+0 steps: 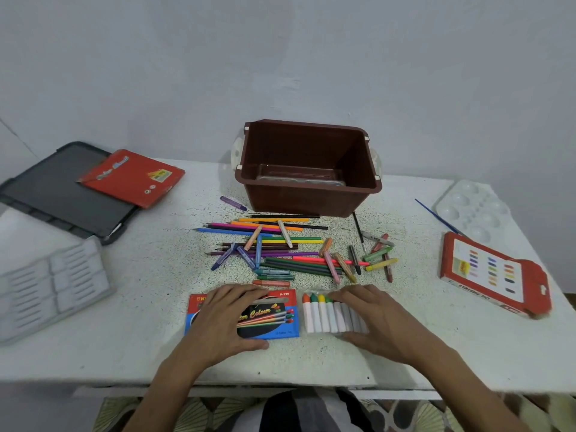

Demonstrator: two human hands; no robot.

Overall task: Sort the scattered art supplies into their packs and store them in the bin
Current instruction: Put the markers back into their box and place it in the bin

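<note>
The near edge of the white speckled counter (156, 353) is seen just below both wrists, and a bare strip is left between that edge and the packs. The far middle is taken up by the brown bin (311, 201), set close to the wall with a clear tray lying in its bottom. Room on the left is narrowed by a grey lid (56, 198) overhanging the far left corner, a red pack (131, 179) laid on it, and a grey insert tray (53, 285) at the left edge. On the right, a white palette (473, 210), a blue brush (436, 216) and an oil pastel box (492, 275) are lined along the right edge. Between the bin and the hands, the loose pile of pencils and crayons (280, 247) is spread. The left hand (230, 316) is laid flat on the water colour box (274, 319), fingers extended to its far edge and thumb at its near edge, not closed around it. The right hand (371, 319) is rested likewise on the clear crayon pack (321, 316), just beside that box, fingertips at the coloured tips, thumb at the near end.
</note>
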